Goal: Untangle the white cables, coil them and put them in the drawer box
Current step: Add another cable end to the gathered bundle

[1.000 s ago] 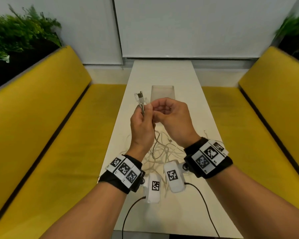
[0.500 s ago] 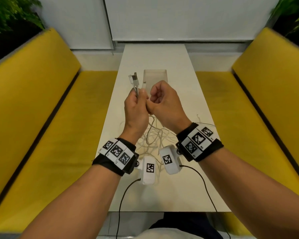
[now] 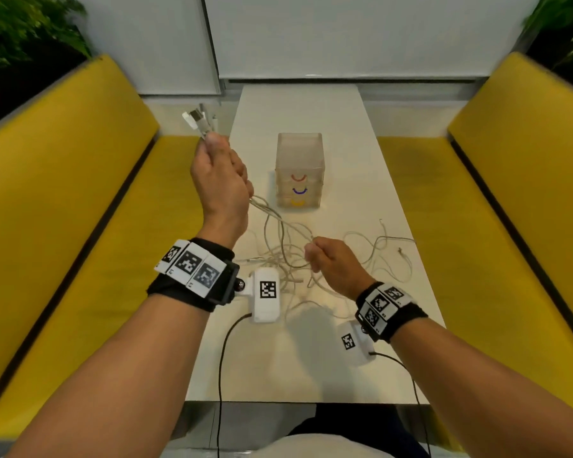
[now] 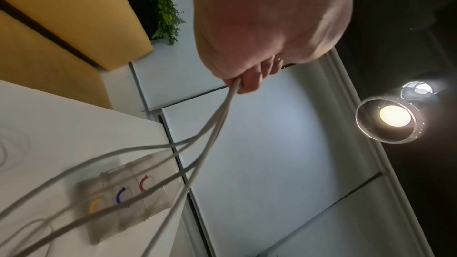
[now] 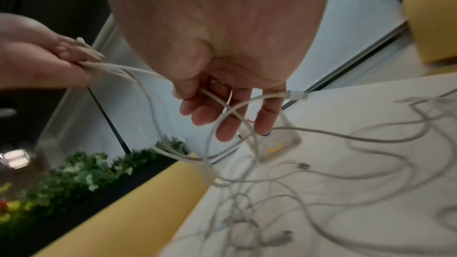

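My left hand (image 3: 219,183) is raised over the table's left edge and grips a bunch of white cable ends, their plugs (image 3: 199,122) sticking up out of the fist. In the left wrist view several strands (image 4: 215,124) run down from that fist (image 4: 247,46). My right hand (image 3: 333,264) is lower and nearer, pinching one white cable (image 5: 210,95) between thumb and fingers. The rest of the cables lie in a loose tangle (image 3: 288,269) on the table. The translucent drawer box (image 3: 300,170) stands upright behind it, its drawers closed.
The narrow white table (image 3: 311,358) runs between two yellow benches (image 3: 80,226) (image 3: 510,226). Loose cable loops and plugs (image 3: 391,256) spread toward the right edge. Black wrist-camera leads (image 3: 222,358) hang off the near edge. A white wall closes the far end.
The hands have come apart. The left hand rose up and left with the cable ends. The right hand dropped toward the near right along a strand, and the drawer box now shows.
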`<state>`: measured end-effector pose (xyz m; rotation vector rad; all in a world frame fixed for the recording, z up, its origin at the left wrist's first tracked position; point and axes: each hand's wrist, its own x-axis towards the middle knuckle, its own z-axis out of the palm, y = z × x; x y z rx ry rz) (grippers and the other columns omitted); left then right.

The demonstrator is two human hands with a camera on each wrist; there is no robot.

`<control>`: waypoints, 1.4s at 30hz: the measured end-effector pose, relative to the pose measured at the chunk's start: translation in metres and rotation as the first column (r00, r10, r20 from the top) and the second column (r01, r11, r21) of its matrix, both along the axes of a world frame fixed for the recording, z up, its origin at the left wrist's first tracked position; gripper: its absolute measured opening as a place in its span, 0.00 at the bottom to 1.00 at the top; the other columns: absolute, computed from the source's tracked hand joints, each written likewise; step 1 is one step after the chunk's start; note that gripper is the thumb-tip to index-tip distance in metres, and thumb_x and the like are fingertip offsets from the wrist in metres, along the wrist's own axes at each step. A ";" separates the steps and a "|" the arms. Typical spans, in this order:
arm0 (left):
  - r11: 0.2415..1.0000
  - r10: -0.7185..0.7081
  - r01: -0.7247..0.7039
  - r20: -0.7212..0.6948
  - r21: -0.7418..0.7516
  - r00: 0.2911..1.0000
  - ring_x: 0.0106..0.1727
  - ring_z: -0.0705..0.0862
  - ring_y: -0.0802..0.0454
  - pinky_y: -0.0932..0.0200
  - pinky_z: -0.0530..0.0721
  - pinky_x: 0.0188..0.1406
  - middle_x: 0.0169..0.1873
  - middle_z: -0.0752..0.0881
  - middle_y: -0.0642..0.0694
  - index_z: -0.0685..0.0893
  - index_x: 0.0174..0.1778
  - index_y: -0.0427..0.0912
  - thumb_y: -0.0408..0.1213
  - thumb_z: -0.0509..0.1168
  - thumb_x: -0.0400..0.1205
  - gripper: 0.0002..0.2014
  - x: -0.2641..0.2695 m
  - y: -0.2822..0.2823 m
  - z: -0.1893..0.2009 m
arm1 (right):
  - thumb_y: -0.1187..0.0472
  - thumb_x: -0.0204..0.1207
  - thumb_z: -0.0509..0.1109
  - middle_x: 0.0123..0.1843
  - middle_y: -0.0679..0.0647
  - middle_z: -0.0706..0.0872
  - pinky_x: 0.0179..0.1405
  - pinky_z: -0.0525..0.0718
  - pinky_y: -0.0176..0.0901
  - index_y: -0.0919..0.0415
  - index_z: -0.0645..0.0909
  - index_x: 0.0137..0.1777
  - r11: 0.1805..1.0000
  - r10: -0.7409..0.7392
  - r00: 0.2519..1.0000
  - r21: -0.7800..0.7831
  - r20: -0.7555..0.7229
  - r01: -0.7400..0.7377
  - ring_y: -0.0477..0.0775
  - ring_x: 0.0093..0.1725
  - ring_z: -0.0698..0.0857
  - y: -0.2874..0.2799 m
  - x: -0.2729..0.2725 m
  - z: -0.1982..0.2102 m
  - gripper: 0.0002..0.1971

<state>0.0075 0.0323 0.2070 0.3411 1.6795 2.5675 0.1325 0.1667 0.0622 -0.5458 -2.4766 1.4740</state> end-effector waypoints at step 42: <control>0.946 0.286 -0.282 -0.001 0.159 0.958 0.24 0.61 0.54 0.56 0.62 0.19 0.24 0.67 0.51 0.70 0.36 0.46 0.45 0.52 0.92 0.18 -0.029 -0.037 0.007 | 0.71 0.82 0.59 0.37 0.56 0.87 0.33 0.81 0.44 0.63 0.86 0.44 0.972 -0.236 0.946 0.028 0.224 0.235 0.57 0.38 0.84 0.090 0.007 -0.004 0.14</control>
